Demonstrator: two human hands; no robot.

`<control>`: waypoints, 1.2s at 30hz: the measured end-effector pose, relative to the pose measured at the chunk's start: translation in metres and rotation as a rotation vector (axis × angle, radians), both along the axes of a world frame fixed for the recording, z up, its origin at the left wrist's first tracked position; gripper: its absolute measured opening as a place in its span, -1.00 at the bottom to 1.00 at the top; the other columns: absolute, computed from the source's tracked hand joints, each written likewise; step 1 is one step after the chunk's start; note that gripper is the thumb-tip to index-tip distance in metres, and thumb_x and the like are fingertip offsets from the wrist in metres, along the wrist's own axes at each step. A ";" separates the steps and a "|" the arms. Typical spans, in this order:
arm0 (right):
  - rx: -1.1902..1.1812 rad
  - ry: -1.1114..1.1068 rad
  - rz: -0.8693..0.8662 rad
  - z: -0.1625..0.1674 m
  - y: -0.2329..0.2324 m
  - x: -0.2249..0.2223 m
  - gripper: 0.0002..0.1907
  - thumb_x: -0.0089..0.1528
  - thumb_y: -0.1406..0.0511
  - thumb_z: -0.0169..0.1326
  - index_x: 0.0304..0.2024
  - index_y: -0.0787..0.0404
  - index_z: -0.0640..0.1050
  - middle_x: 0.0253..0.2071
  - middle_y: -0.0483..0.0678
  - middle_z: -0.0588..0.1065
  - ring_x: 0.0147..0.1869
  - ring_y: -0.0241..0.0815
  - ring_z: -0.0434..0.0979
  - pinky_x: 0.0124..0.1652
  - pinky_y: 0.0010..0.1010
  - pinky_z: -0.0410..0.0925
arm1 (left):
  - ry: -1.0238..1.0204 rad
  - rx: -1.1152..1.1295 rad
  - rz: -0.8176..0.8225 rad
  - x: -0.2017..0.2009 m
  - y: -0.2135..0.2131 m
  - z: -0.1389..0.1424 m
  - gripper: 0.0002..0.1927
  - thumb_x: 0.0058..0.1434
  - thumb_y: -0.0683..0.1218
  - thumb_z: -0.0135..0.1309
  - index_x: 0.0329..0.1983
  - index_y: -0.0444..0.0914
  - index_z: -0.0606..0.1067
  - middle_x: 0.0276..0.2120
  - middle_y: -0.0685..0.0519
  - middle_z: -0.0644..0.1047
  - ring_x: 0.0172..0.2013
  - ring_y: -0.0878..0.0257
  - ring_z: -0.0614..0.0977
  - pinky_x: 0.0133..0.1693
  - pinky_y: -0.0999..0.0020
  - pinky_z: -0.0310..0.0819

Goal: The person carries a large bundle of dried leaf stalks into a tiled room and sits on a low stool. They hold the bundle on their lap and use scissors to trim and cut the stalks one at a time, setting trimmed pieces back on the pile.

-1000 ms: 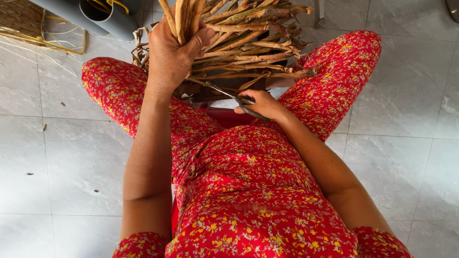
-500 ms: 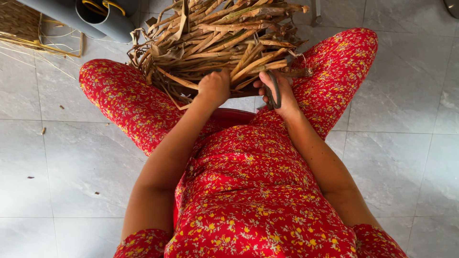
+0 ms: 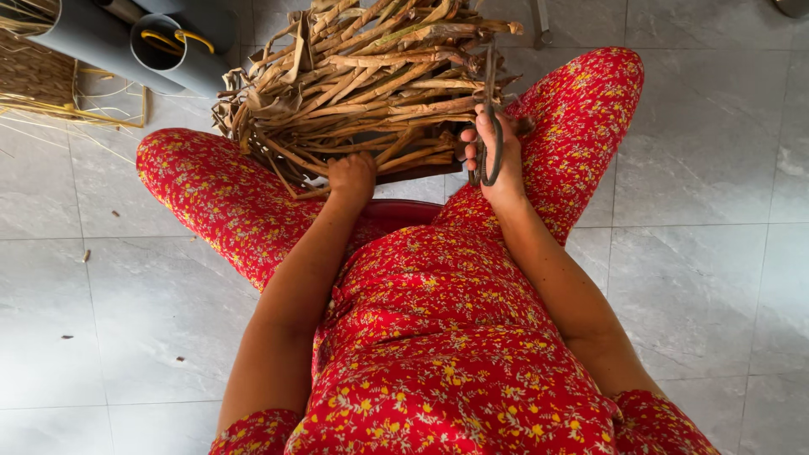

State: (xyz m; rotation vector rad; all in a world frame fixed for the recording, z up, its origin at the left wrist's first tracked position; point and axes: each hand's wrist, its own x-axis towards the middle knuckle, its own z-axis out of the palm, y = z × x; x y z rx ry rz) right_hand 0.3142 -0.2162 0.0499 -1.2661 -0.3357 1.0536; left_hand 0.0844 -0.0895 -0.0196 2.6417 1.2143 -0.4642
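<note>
A half-woven basket of dried brown fibre strips (image 3: 371, 84) rests between my knees, its loose ends sticking out in all directions. My left hand (image 3: 352, 179) grips the basket's near lower edge with curled fingers. My right hand (image 3: 489, 156) holds a pair of dark metal scissors (image 3: 490, 118), blades pointing up against the strips at the basket's right side. I sit on a red stool (image 3: 404, 211), wearing red floral clothes.
Grey plastic pipes (image 3: 126, 42) lie at the upper left beside a woven mat and loose straw strands (image 3: 42, 84). Pale grey floor tiles (image 3: 708, 236) surround me, with small scraps scattered on the left.
My left hand dropped from the upright strips to the basket's lower edge. The basket tipped over toward me. My right hand rose with the scissors to the basket's right side.
</note>
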 end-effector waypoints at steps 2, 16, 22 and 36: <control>0.056 -0.007 -0.023 0.006 0.000 0.002 -0.47 0.40 0.09 0.09 0.30 0.25 0.38 -0.25 -0.04 0.49 -0.39 -0.36 0.46 -0.48 -0.52 0.34 | -0.070 -0.091 0.038 -0.002 0.008 0.009 -0.80 0.32 -0.07 0.03 -0.06 -0.22 0.55 -0.18 -0.16 0.65 -0.13 -0.07 0.70 -0.07 -0.04 0.53; 0.233 -0.343 0.296 0.066 -0.038 0.000 -0.44 0.35 0.10 0.06 0.32 0.20 0.34 -0.11 0.01 0.53 -0.31 -0.31 0.47 -0.39 -0.50 0.37 | -1.200 -0.936 0.539 -0.042 0.028 0.193 -0.88 0.22 -0.21 0.26 -0.18 -0.30 0.61 -0.33 0.07 0.67 -0.37 0.39 0.68 -0.45 0.46 0.58; 0.008 -0.060 0.396 0.088 -0.058 -0.015 -0.45 0.35 0.27 0.08 0.37 0.22 0.35 0.06 -0.01 0.49 -0.05 -0.36 0.46 -0.12 -0.50 0.42 | -1.234 -0.834 0.362 -0.017 0.018 0.199 -0.77 0.20 -0.22 0.29 -0.09 -0.28 0.56 -0.30 0.12 0.67 -0.35 0.43 0.63 -0.31 0.49 0.57; -0.009 -0.334 0.283 0.069 -0.074 -0.009 -0.38 0.23 0.41 0.24 0.35 0.19 0.40 -0.32 -0.21 0.43 -0.43 -0.49 0.36 -0.53 -0.65 0.24 | -0.894 -0.490 0.099 -0.003 0.019 0.201 -0.55 0.10 -0.09 0.39 0.01 -0.31 0.53 -0.24 -0.11 0.64 -0.22 0.07 0.67 -0.13 0.20 0.51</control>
